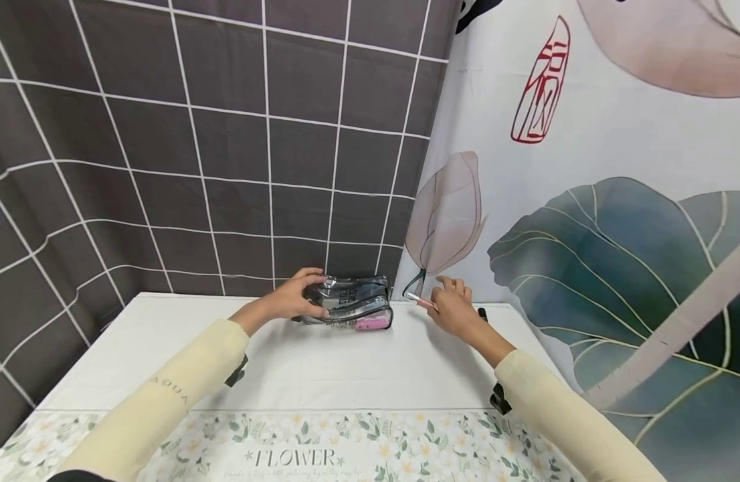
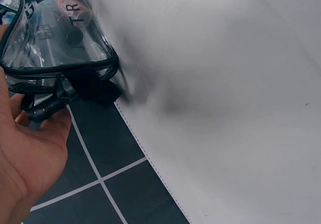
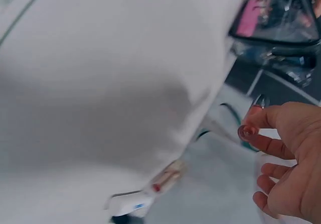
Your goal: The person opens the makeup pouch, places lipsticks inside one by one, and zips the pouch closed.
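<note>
In the head view, the left hand (image 1: 288, 299) grips one end of a see-through bag (image 1: 346, 294) edged in black, a pink item (image 1: 373, 322) showing inside, on a white table (image 1: 322, 375) between both hands; the right hand (image 1: 455, 310) pinches a slim pink tube (image 1: 425, 303) with a clear end. The left wrist view shows black lettering across the shiny plastic beyond the left hand. In the right wrist view, the tube's rounded end gleams between thumb and forefinger.

A homelike corner, its exact room unclear, is dressed in household fabrics: a gridded dark cloth (image 1: 231, 147) at upper left, a leaf-printed hanging (image 1: 587, 268) at right, and a "FLOWER"-lettered table cover (image 1: 322, 375) at lower centre.
</note>
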A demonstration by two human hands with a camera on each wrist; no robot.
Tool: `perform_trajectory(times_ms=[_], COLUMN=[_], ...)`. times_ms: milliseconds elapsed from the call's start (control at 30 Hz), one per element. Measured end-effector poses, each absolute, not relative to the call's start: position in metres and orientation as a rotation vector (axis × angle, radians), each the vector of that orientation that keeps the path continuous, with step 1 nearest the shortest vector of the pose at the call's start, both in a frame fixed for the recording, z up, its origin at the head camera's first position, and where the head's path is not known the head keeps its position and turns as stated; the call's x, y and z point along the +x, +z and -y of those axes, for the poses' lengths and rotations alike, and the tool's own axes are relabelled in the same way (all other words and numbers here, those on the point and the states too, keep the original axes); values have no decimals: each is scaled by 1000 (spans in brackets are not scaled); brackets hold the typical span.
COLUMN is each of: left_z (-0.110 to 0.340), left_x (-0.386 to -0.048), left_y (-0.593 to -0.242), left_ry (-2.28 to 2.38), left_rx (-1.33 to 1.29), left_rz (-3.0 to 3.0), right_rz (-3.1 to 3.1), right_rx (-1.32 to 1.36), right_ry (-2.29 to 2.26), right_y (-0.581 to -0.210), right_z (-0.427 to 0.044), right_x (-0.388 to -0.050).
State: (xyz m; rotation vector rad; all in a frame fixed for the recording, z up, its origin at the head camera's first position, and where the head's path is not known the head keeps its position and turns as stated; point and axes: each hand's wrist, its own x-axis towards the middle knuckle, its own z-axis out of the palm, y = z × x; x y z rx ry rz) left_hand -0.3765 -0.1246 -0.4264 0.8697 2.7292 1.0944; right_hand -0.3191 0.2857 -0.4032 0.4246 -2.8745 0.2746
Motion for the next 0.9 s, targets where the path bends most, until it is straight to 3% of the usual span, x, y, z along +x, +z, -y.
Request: perform_trajectory(times_ms=[300,900], left_z=[117,117], left_x=[-348,-352], left_y=[-400,-402], left_ry=[1101,1102], left_rx=[770,782], left_rz=[-2680,-2700], right_rz=[2777,2745], right_rx=[546,537], right_ry=[307,373], right_y=[-382,-358], right_z=[-259,-244], right_x=[-314,-320])
